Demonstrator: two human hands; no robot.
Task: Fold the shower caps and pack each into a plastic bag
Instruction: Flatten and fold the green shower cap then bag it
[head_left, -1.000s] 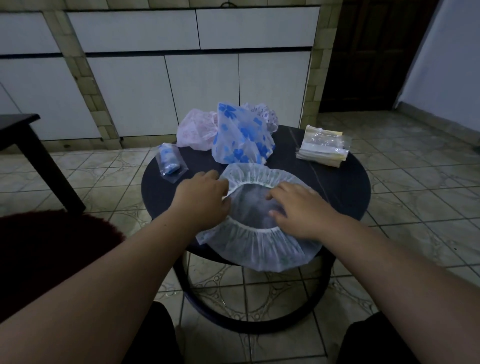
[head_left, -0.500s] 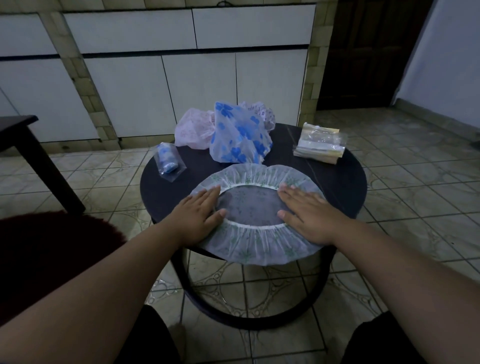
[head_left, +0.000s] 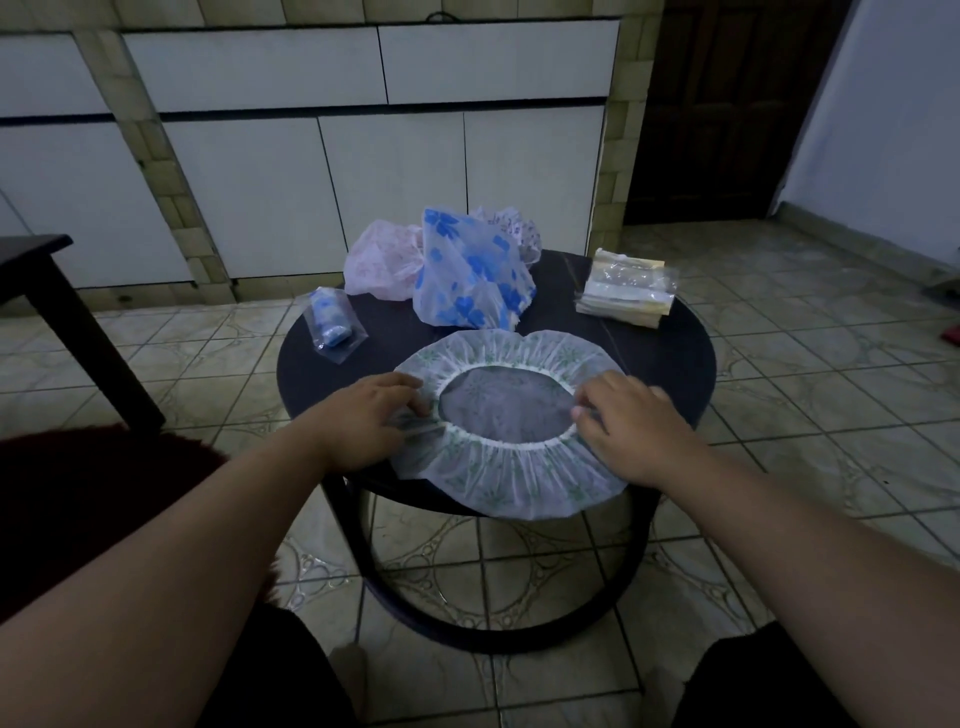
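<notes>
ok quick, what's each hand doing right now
Left hand: fingers curled, pinching the left edge of the shower cap.
Right hand: fingers curled, pinching the cap's right edge.

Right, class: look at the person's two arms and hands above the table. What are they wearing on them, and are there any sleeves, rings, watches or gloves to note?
Both forearms are bare as far as the picture shows: no sleeve is in view. The left hand and the right hand wear no gloves. No watch, bracelet or ring can be seen, though the light is dim.
</notes>
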